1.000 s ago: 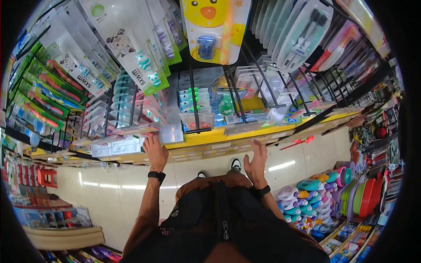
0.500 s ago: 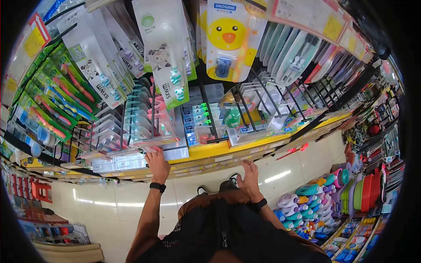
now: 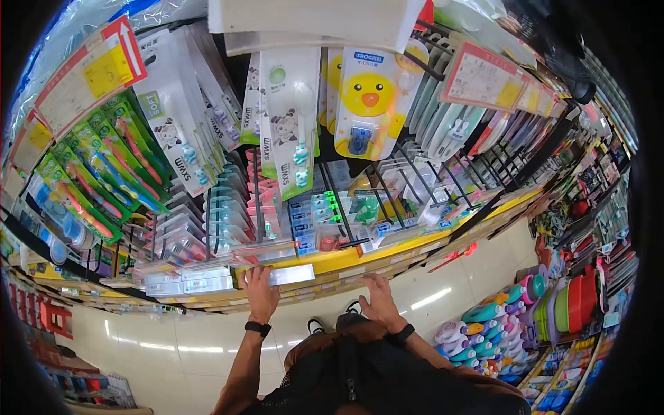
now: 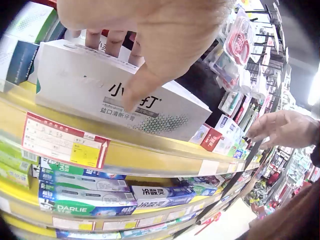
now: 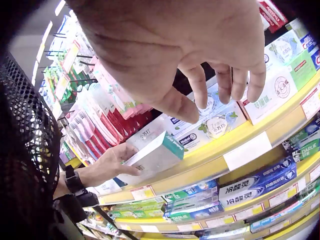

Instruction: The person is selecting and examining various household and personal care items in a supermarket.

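Observation:
My left hand grips a white toothpaste box at the front edge of the shelf. In the left wrist view its thumb lies across the printed front while the fingers reach over the top to the back. The box shows a green end in the right wrist view and sits tilted at the shelf lip. My right hand hovers in front of the shelf with its fingers loosely bent and nothing in them. Behind those fingers, in the right wrist view, more toothpaste boxes line the shelf.
Packaged toothbrushes hang on black hooks above the yellow shelf edge. Price cards jut out overhead. Lower shelves hold more toothpaste boxes. Bottles stand on the floor at right.
The head view has shifted, so the shelf sits lower and price cards appear above. My left hand has drawn the toothpaste box out to the shelf's front edge. My right hand stays free.

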`<action>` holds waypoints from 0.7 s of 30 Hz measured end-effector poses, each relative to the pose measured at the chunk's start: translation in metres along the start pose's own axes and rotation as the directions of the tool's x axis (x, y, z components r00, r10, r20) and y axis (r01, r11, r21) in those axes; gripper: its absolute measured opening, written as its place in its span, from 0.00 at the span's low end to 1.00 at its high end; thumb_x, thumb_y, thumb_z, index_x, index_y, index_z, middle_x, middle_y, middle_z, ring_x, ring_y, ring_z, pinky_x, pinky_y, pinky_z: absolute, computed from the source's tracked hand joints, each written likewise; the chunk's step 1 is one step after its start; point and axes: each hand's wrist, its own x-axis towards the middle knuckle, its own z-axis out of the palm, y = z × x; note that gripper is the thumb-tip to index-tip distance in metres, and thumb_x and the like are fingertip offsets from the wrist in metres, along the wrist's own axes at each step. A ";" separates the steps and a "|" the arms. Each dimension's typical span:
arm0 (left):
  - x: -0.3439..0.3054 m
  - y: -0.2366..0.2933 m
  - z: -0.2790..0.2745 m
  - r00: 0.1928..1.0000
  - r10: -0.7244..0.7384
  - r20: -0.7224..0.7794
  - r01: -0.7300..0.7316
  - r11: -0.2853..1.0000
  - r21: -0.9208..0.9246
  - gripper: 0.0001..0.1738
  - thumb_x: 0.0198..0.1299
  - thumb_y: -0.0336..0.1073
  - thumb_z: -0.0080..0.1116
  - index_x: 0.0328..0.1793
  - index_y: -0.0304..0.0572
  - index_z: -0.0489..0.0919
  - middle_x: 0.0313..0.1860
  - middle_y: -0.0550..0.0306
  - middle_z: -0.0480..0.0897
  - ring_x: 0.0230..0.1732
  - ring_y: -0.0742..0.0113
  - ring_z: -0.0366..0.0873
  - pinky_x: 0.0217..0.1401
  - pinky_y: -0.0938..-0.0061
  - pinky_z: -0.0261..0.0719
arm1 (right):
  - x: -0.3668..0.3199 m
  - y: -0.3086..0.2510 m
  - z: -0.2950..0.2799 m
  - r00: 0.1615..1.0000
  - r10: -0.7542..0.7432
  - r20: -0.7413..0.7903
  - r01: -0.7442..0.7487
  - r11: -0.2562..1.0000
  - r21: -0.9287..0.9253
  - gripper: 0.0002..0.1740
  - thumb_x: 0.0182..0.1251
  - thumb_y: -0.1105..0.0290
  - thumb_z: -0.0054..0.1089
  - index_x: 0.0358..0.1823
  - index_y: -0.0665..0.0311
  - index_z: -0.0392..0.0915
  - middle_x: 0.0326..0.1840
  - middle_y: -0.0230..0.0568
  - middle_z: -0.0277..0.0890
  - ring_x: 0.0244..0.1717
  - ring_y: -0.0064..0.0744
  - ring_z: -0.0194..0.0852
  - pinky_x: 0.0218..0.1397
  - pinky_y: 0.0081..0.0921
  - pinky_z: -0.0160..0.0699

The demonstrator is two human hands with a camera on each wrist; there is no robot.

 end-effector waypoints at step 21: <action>-0.041 0.102 -0.028 0.998 -0.015 0.058 0.029 0.966 -0.257 0.27 0.46 0.31 0.79 0.57 0.50 0.87 0.54 0.54 0.84 0.61 0.46 0.77 0.71 0.50 0.67 | 0.028 -0.054 0.002 0.986 -0.116 0.124 0.114 0.993 0.027 0.43 0.56 0.75 0.74 0.77 0.55 0.73 0.76 0.56 0.64 0.73 0.66 0.63 0.80 0.54 0.68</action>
